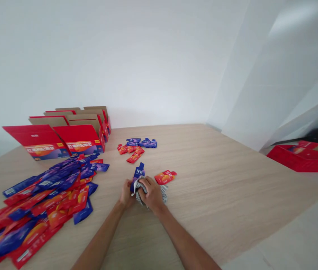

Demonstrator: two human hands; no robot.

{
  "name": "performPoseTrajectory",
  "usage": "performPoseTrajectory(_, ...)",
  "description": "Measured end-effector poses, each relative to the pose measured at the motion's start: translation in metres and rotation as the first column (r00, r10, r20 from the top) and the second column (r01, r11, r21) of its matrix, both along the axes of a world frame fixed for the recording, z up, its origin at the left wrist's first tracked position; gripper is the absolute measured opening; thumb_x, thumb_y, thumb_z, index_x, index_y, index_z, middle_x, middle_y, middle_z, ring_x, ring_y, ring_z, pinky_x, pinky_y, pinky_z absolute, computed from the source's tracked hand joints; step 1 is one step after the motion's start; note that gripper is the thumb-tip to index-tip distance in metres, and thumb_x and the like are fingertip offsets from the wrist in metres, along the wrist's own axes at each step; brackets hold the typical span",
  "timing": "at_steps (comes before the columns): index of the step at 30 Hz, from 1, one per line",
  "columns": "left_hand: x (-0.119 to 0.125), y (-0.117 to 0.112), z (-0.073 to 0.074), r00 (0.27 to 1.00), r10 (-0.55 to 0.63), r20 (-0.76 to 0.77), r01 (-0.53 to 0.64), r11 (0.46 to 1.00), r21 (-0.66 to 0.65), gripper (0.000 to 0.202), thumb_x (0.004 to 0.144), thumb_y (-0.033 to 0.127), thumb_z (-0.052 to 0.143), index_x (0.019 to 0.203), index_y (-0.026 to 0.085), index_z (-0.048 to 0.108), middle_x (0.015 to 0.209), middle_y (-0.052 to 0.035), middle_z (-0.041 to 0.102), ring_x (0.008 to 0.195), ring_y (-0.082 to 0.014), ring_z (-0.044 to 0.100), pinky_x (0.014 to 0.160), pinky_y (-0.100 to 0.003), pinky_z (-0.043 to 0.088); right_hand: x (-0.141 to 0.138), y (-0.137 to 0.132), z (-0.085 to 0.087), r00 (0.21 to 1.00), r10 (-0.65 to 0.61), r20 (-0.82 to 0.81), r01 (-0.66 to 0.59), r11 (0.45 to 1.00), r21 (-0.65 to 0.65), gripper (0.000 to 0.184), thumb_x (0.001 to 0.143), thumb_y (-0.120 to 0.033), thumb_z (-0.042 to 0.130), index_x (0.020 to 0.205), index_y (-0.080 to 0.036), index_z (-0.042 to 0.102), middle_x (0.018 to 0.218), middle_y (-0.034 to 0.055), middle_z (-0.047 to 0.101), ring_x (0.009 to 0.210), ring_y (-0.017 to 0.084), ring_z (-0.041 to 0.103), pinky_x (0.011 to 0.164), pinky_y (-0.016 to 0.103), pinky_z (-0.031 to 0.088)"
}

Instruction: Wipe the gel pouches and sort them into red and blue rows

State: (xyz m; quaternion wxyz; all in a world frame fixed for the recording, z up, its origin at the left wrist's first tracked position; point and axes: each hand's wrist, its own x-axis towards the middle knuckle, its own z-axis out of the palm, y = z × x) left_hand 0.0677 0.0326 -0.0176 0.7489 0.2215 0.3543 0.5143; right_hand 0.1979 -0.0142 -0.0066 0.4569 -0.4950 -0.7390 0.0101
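Boxes (77, 139): stand in rows at the rear left of the tabletop (232, 180), before the wall (153, 63).
Sachet pile (54, 198): lies in front of the boxes, left of both hands.
Sachet cluster (149, 143): right of the boxes, beyond the hands.
Upright-lying sachet (139, 171): between left hand (126, 192) and cloth (141, 186).
Cloth: beneath right hand (151, 193).
Lone sachet (164, 177): just beyond right hand.
Carton (299, 161): beyond the tabletop's right edge.

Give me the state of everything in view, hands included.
Left hand: holding blue packet
Right hand: holding cloth
Cloth: crumpled
Blue packet: partly covered
Red packet: lying flat
Packet heap: jumbled
Back packets: loosely grouped
Boxes: standing, flaps open
Red container: blurred, contents unclear
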Motion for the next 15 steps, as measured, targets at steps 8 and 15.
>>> performPoseTrajectory(8,-0.005,-0.033,0.001,0.995,-0.08,0.053,0.078,0.996,0.042,0.036,0.08,0.044,0.069,0.1,0.014,0.075,0.096,-0.011,0.078,0.104,-0.0286,0.073,0.096,-0.037,0.055,-0.015,-0.006,0.001,0.974,0.163,0.159,-0.125,0.966,-0.225,0.028,0.086,-0.012,0.062,0.112,-0.022,0.069,0.109,0.0046,0.07,0.097,0.019,0.067,0.083,0.026,0.052)
performPoseTrajectory(15,-0.007,-0.033,-0.005,0.996,-0.001,0.088,-0.002,1.0,0.029,0.028,0.083,0.039,0.068,0.093,0.014,0.077,0.094,-0.0095,0.079,0.102,-0.0258,0.073,0.097,-0.035,0.054,-0.011,-0.004,0.004,0.964,0.189,0.189,-0.142,0.961,-0.238,0.027,0.088,-0.015,0.064,0.112,-0.024,0.069,0.109,0.0033,0.071,0.099,0.019,0.067,0.081,0.026,0.052)
